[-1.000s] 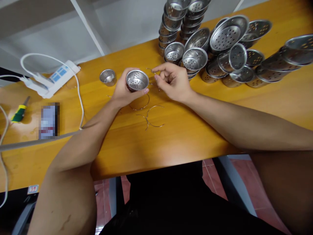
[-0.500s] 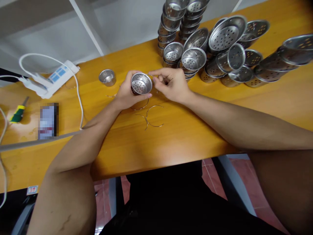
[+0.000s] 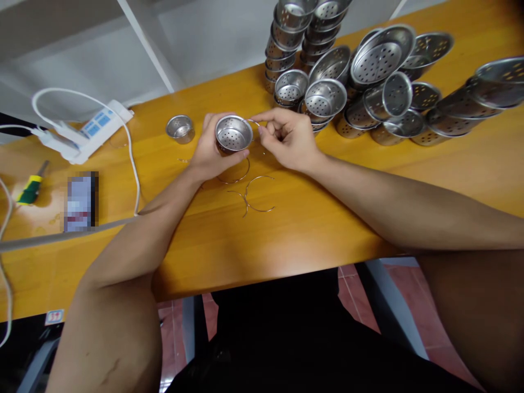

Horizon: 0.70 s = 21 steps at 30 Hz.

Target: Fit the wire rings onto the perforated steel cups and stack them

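My left hand (image 3: 210, 155) is closed round a small perforated metal cup (image 3: 234, 134), its mouth tilted up toward me. On the right of the cup, my right hand (image 3: 289, 138) pinches a thin wire (image 3: 252, 122) between thumb and index finger. One end of this wire reaches the cup's rim; whether it is fixed there I cannot tell. Below the hands, curved wire pieces (image 3: 246, 196) lie on the table, with another wire loop (image 3: 239, 179) partly covered by the left hand. A second small metal cup (image 3: 180, 129) stands to the left.
Stacked perforated cups (image 3: 282, 41) and larger strainers (image 3: 380, 57) crowd the back right of the wooden table (image 3: 262, 245). At the left are a white power strip (image 3: 102, 125) with cables, a phone (image 3: 79, 202) and a green-yellow screwdriver (image 3: 30, 190).
The cup in my left hand has shifted slightly left and up, away from the right fingers. More of the wire shows between the cup's rim and my right hand.
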Available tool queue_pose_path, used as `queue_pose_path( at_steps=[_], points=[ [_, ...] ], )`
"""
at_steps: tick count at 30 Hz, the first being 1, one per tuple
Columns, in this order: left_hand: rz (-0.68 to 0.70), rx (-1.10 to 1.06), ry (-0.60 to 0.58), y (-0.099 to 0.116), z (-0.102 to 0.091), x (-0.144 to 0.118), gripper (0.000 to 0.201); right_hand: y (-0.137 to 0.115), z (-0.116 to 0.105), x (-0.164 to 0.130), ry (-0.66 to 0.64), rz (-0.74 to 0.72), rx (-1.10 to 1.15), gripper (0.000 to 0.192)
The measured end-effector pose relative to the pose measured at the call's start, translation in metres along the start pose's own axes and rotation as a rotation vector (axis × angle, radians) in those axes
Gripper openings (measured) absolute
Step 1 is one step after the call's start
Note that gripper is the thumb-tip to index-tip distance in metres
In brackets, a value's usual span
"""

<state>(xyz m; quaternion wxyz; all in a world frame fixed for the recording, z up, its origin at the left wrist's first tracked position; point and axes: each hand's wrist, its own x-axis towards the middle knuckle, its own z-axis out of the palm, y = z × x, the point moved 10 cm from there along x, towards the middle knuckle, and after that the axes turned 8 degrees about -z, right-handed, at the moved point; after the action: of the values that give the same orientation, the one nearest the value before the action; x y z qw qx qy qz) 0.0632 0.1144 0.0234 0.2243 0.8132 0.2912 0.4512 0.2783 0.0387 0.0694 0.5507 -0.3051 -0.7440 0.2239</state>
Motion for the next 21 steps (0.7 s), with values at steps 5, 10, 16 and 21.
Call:
queue_pose_path(
  at_steps=[5, 10, 16, 21],
  points=[
    [-0.048, 0.020, 0.059, -0.018, -0.007, 0.001, 0.114, 0.004, 0.000, -0.001, 0.004, -0.042, -0.005, 0.050],
    [-0.069, -0.033, 0.079, -0.035, -0.002, 0.003, 0.121, 0.012, 0.000, -0.004, 0.009, 0.001, 0.000, 0.044],
    [-0.073, -0.064, 0.103, -0.041, -0.004, 0.004, 0.112, 0.014, 0.000, -0.003, 0.002, 0.006, 0.010, 0.043],
    [0.009, -0.202, 0.062, -0.026, -0.003, -0.001, 0.098, 0.008, 0.000, -0.002, -0.004, -0.019, 0.001, 0.046]
  ],
)
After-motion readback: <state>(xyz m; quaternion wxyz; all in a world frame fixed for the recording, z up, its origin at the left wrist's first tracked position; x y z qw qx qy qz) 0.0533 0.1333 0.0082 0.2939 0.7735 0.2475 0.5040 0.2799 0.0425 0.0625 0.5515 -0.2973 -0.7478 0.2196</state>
